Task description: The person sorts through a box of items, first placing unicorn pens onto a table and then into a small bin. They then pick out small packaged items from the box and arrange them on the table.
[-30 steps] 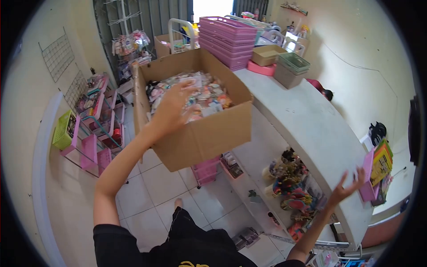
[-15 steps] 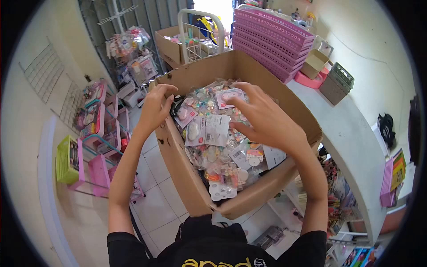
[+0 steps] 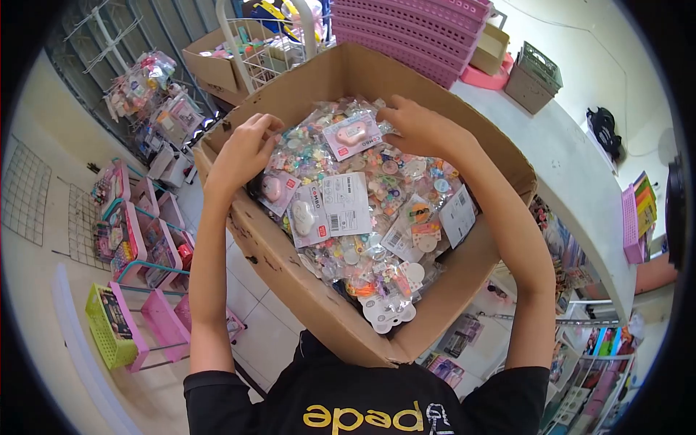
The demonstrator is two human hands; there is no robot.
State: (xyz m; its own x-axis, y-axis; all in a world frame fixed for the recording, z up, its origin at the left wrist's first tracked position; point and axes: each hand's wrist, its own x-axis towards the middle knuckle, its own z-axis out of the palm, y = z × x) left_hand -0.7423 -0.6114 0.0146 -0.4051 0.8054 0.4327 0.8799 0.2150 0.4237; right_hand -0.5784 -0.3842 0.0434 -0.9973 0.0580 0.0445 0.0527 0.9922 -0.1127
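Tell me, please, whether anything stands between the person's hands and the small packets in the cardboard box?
Nothing visible does. The cardboard box is open at the top, and both the left hand and the right hand already rest on the heap of packets inside it.

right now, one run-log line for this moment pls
left hand: on cardboard box rim | right hand: on packets in box | box: on counter edge | grip: unclear for both

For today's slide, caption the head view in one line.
Both hands, left and right, reach into a cardboard box full of packaged trinkets.
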